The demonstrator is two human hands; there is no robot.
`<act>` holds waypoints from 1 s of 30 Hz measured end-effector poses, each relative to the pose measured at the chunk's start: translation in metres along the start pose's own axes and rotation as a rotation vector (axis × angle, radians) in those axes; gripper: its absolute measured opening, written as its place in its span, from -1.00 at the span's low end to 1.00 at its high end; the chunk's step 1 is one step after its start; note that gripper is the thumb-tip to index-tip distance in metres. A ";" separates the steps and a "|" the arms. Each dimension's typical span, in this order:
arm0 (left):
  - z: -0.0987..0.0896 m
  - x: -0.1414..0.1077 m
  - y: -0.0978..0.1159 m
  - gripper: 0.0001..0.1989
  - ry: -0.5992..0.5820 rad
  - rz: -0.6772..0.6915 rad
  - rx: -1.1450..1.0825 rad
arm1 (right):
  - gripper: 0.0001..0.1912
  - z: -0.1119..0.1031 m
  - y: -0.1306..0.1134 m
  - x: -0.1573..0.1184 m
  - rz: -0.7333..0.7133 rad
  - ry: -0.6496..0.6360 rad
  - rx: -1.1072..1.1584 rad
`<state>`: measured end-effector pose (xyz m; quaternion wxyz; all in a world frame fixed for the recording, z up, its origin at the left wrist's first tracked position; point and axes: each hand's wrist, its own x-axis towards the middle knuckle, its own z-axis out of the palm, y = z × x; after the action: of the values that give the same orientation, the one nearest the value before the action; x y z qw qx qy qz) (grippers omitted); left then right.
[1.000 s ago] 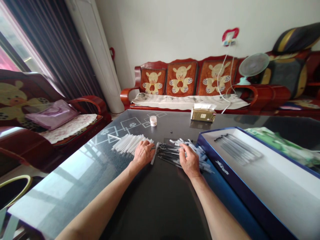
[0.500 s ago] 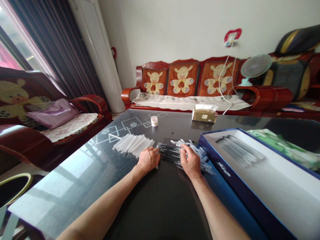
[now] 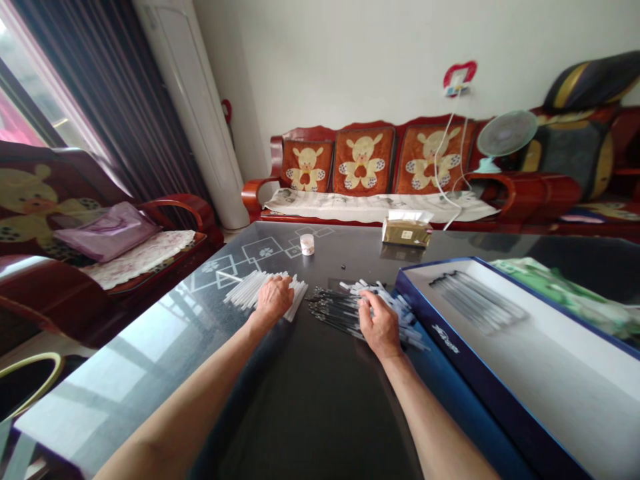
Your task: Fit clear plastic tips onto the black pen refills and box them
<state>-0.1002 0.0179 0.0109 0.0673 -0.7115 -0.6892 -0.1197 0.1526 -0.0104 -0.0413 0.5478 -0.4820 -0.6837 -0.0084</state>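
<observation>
My left hand [image 3: 274,298] lies over a pile of white plastic tubes [image 3: 244,289], its fingers bent down among them; whatever they grip is hidden. Against a heap of thin dark sticks that look like pen refills [image 3: 333,308] rests my right hand [image 3: 381,323]. Its thumb and forefinger are pinched together, and I cannot make out what is in them. Pale, whitish ends [image 3: 383,293] of the heap stick out behind and beside the right hand.
At the right stands a long blue box [image 3: 425,313] with a white inside, holding a row of clear sticks with dark ends [image 3: 475,303]. A tissue box [image 3: 406,231] and a small white round container [image 3: 307,245] stand farther back. A tiny black piece [image 3: 343,267] lies between the piles.
My left hand has moved left, from beside the dark sticks onto the white tubes. The small tube at its fingertips no longer shows. My right hand has hardly moved.
</observation>
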 end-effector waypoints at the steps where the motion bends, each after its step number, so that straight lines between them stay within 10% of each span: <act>1: 0.001 -0.001 -0.001 -0.72 0.006 0.004 0.015 | -0.75 0.000 0.000 0.000 -0.003 0.001 0.001; 30: 0.028 -0.017 0.005 -0.73 0.131 0.219 0.052 | -0.76 0.001 0.000 0.001 -0.044 0.024 -0.042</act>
<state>-0.0936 0.0085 -0.0204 0.1430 -0.7711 -0.6045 -0.1399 0.1522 -0.0093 -0.0411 0.5454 -0.4780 -0.6873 -0.0404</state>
